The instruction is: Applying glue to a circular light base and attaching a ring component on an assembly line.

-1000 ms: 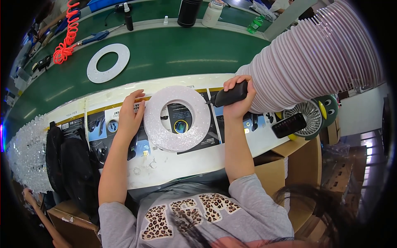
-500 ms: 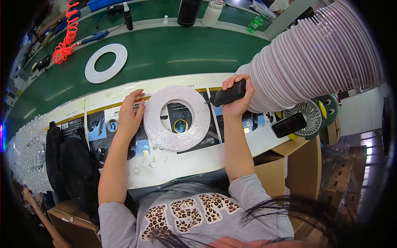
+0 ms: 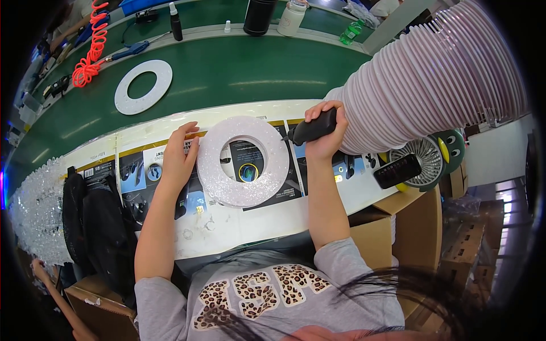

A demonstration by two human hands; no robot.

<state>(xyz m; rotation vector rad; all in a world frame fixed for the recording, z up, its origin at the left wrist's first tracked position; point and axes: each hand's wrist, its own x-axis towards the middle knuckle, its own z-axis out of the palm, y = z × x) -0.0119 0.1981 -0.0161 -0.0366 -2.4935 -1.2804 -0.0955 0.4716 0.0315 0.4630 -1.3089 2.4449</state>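
White and sparkly, one ring [image 3: 276, 165] is lying on the counter [image 3: 256, 224]. Your left hand [image 3: 180, 154] is resting spread beside it; your right hand [image 3: 332, 144] is gripping a black bottle [image 3: 315, 127]. You're probably working midway on the ring; whether the stack [image 3: 421, 85] is done isn't showing.

Person in a grey shirt [image 3: 261, 310] at a white counter [image 3: 267, 223]. The left hand [image 3: 183, 152], thumb and fingers spread, rests just beside a glittering white ring [image 3: 214, 182]; whether they touch is unclear. The right hand [image 3: 328, 139] grips a black bottle [image 3: 317, 127], its nozzle directed leftward at the ring's right edge. Far left, a second ring [image 3: 123, 96] lies on a green belt [image 3: 273, 74]; farther left is a coiled red hose [image 3: 86, 74]. At right, a long stack of pale rings [image 3: 432, 79]; nearer, a dark phone [image 3: 397, 171] against a round fan [image 3: 429, 159].
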